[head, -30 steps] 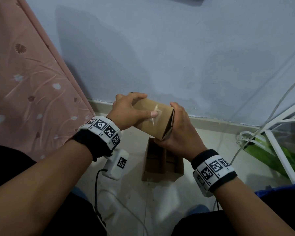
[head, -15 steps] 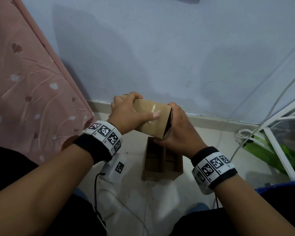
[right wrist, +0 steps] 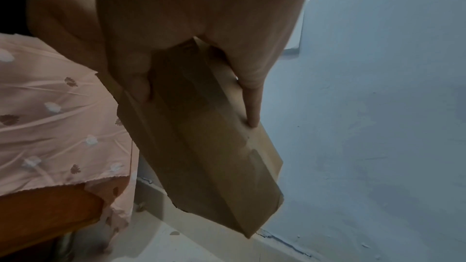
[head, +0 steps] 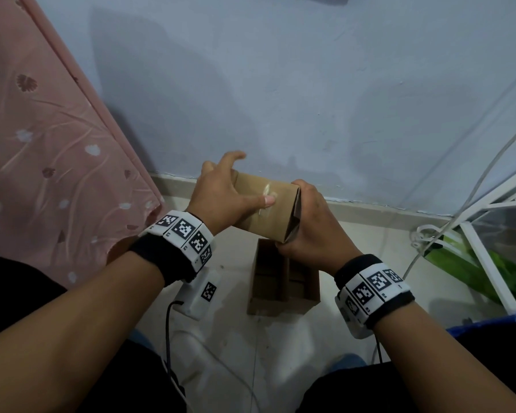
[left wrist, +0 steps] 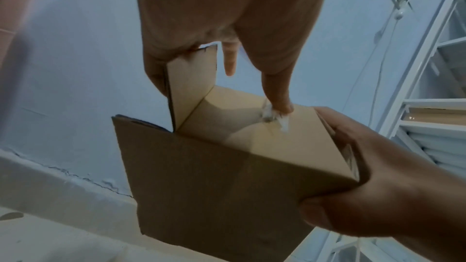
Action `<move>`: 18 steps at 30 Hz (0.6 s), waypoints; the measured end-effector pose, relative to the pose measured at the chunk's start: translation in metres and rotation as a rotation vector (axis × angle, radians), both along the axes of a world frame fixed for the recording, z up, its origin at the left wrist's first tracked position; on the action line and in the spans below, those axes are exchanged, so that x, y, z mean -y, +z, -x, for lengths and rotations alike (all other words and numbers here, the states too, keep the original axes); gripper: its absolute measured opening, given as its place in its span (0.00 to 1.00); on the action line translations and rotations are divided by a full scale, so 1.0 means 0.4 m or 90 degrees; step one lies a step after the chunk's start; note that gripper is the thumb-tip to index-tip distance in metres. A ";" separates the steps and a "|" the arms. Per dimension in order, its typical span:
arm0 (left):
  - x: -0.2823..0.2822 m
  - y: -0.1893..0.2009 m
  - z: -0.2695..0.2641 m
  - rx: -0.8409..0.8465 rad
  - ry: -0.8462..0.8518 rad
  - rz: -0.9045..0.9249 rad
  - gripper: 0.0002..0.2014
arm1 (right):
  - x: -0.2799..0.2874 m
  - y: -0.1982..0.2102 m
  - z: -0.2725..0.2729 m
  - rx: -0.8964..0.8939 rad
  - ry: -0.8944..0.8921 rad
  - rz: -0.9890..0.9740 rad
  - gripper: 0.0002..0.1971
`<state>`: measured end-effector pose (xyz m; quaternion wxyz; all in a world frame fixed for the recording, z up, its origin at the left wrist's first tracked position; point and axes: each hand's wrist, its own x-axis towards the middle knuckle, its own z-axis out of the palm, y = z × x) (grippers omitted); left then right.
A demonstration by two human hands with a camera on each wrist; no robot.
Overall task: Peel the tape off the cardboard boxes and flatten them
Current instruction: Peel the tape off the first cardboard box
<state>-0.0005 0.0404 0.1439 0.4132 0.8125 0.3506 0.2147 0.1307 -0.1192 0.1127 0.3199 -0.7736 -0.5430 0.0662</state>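
Note:
I hold a small brown cardboard box (head: 268,217) in the air in front of the wall. My left hand (head: 221,198) is at its left end: the thumb presses a crumpled scrap of clear tape (left wrist: 273,116) on the top face, one finger hooks the open end flap (left wrist: 191,79), and another finger sticks out free. My right hand (head: 309,234) grips the right end, thumb (right wrist: 138,81) on one side and fingers (right wrist: 252,107) on the other. A second box (head: 283,283) lies open on the floor below, with dividers inside.
A pink flowered bedsheet (head: 42,144) hangs at the left. A white device (head: 201,290) with a black cable lies on the floor by the open box. A white metal rack (head: 483,257), a green bag (head: 459,265) and white cables (head: 423,234) stand at the right.
My left hand's fingers have lifted off the top of the box and spread, while the thumb stays on the tape. The right hand keeps its grip on the end.

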 end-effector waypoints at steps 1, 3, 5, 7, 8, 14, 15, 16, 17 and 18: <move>-0.004 0.004 -0.001 0.006 -0.009 0.013 0.50 | -0.001 0.003 -0.002 -0.001 0.002 -0.004 0.47; -0.011 0.007 -0.002 0.003 -0.017 0.035 0.53 | 0.000 0.007 -0.003 -0.006 0.006 -0.008 0.46; -0.016 0.004 0.002 -0.004 -0.004 0.048 0.52 | 0.001 0.008 0.000 -0.014 0.012 -0.005 0.45; -0.019 0.001 0.005 -0.006 0.005 0.076 0.50 | 0.002 0.007 0.002 -0.015 0.020 0.001 0.45; -0.020 -0.001 0.005 -0.006 0.008 0.086 0.49 | 0.003 0.006 0.001 -0.012 0.022 0.004 0.46; -0.034 0.001 0.004 0.053 0.004 0.137 0.36 | 0.008 0.009 -0.008 -0.034 0.013 0.009 0.45; -0.039 0.004 0.006 0.065 0.001 0.148 0.34 | 0.010 0.010 -0.011 -0.041 0.012 0.009 0.44; -0.046 0.005 0.008 0.074 -0.007 0.157 0.31 | 0.011 0.010 -0.015 -0.056 0.011 0.005 0.44; -0.051 0.009 0.010 0.083 -0.018 0.164 0.29 | 0.012 0.009 -0.018 -0.077 0.010 0.000 0.44; -0.056 0.013 0.012 0.089 -0.031 0.169 0.27 | 0.013 0.008 -0.022 -0.094 0.009 -0.005 0.44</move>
